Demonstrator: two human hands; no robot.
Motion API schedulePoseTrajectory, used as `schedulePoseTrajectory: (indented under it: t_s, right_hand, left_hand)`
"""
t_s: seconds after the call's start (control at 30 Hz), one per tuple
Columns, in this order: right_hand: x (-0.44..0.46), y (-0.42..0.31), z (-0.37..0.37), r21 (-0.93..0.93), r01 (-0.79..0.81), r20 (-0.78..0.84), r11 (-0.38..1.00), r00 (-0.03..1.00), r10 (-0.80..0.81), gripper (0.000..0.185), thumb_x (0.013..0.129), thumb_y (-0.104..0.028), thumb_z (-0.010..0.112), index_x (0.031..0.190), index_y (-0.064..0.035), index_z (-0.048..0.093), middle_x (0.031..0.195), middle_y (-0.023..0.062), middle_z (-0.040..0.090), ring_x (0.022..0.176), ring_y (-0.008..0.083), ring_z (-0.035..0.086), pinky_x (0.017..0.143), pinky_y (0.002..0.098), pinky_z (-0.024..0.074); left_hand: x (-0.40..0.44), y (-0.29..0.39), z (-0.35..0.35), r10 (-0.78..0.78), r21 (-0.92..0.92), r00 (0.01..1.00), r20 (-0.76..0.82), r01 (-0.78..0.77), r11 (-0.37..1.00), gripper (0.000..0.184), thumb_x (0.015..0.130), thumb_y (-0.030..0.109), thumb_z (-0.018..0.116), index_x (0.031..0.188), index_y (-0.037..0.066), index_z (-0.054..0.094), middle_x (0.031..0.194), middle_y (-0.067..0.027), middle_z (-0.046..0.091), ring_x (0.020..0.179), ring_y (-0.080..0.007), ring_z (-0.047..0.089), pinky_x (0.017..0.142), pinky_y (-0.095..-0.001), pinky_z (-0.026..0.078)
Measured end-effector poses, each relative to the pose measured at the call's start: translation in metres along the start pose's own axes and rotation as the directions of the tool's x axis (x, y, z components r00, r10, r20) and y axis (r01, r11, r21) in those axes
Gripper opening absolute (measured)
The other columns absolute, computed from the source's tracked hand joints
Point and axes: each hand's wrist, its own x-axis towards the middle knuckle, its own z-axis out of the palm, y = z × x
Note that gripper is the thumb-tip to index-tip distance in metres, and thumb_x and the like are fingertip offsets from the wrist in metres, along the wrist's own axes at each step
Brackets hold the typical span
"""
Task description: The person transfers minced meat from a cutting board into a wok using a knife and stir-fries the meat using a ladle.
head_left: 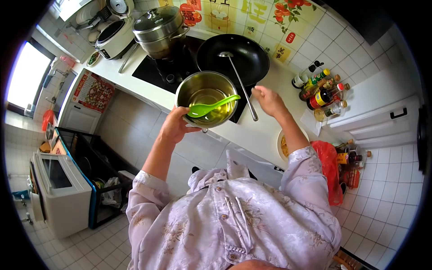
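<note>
My left hand [173, 126] grips the rim of a steel pot [182, 93] holding clear yellowish oil [209, 96]. Across the pot lies a green spoon [211, 107], its bowl end by my left thumb and its handle reaching over the far right rim. My right hand [271, 101] hovers over the counter with curled fingers, and I see nothing in it. Just left of those fingers a long-handled metal ladle [240, 83] leans in the black wok [252, 58], its handle sticking out toward me.
A lidded steamer pot [157, 27] stands on the black cooktop [144, 74]. Several bottles [321, 96] line the right counter [288, 81]. A plate of food [281, 146] sits partly behind my right forearm, near a red bag [328, 166]. Farther left are a rice cooker [114, 38] and a white oven [58, 193].
</note>
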Motion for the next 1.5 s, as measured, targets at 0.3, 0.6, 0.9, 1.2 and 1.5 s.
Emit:
schedulePoseTrajectory:
  t_s: [0.3,0.6,0.9,1.2,1.5]
  right_hand:
    - [-0.019,0.017,0.035,-0.255,-0.2,0.165,0.946,0.955,0.247,0.054,0.079,-0.015,0.042,0.131,-0.0136,0.025,0.101,0.0242,0.054,0.095,0.0367,0.052,0.083,0.0415,0.0397]
    - [-0.078,0.004,0.007,-0.277,-0.112,0.013,0.954,0.993,0.12,0.04,0.081,-0.019,0.046,0.12,-0.009,0.04,0.073,0.025,0.057,0.07,0.0407,0.056,0.065,0.0458,0.0443]
    - [-0.027,0.034,0.028,-0.303,-0.093,-0.105,0.948,0.992,0.064,0.038,0.082,-0.02,0.04,0.118,-0.0109,0.045,0.073,0.0213,0.059,0.068,0.0367,0.058,0.062,0.0441,0.0461]
    - [-0.026,0.067,-0.017,-0.469,-0.147,-0.045,0.871,0.989,0.143,0.039,0.083,-0.022,0.041,0.122,-0.0192,0.04,0.08,0.0191,0.059,0.074,0.0348,0.057,0.066,0.0431,0.0452]
    - [-0.011,0.089,-0.025,-0.455,-0.193,0.003,0.869,0.976,0.218,0.042,0.082,-0.024,0.047,0.123,-0.0195,0.037,0.088,0.0167,0.058,0.083,0.0328,0.056,0.071,0.0418,0.0439]
  left_hand:
    - [-0.01,0.013,-0.017,0.107,0.016,0.982,-0.153,-0.106,0.994,0.04,0.077,0.021,0.042,0.111,0.0,0.041,0.098,-0.0166,0.057,0.087,-0.0299,0.058,0.075,-0.049,0.046]
    - [-0.011,0.019,-0.04,0.104,-0.002,0.991,-0.085,-0.105,0.994,0.04,0.077,0.024,0.043,0.111,0.002,0.043,0.103,-0.0139,0.055,0.092,-0.0264,0.055,0.078,-0.0482,0.044]
    - [-0.007,0.029,-0.033,0.127,0.015,0.984,-0.125,-0.126,0.992,0.041,0.078,0.022,0.043,0.113,0.002,0.042,0.105,-0.014,0.054,0.094,-0.0255,0.054,0.077,-0.0465,0.044]
    - [0.006,0.032,-0.037,0.158,0.021,0.983,-0.097,-0.157,0.987,0.041,0.078,0.024,0.043,0.112,0.001,0.043,0.103,-0.0141,0.055,0.093,-0.0248,0.054,0.077,-0.0456,0.045]
    - [0.019,0.034,-0.031,0.174,0.0,0.971,-0.161,-0.176,0.984,0.04,0.077,0.019,0.044,0.112,0.001,0.037,0.105,-0.0157,0.05,0.093,-0.0277,0.053,0.075,-0.0484,0.047]
